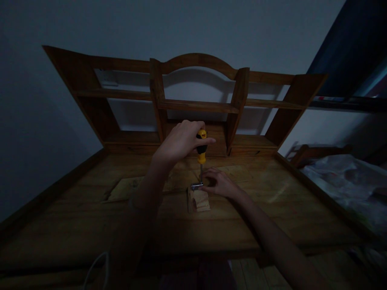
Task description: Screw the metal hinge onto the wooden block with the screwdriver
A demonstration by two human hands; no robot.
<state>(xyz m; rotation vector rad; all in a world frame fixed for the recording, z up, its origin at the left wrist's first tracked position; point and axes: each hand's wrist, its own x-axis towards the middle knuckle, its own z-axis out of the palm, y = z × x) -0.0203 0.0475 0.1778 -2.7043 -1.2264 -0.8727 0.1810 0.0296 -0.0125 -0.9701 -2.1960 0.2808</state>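
Note:
My left hand [181, 141] is wrapped round the yellow and black handle of a screwdriver [201, 150], which stands upright. Its shaft points down onto a small metal piece [196, 186] on top of a small wooden block [198, 200] on the desk [90, 209]. My right hand [218, 182] rests on the block's far right side, its fingers pressed against the metal piece and the block. The light is dim, so I cannot make out the screwdriver's tip or any screw.
A wooden hutch with shelves [196, 105] stands at the back of the desk against a pale wall. A lighter flat board [127, 188] lies under the block. A white cable [96, 264] hangs at the desk's front left. Crumpled pale material [347, 181] lies to the right.

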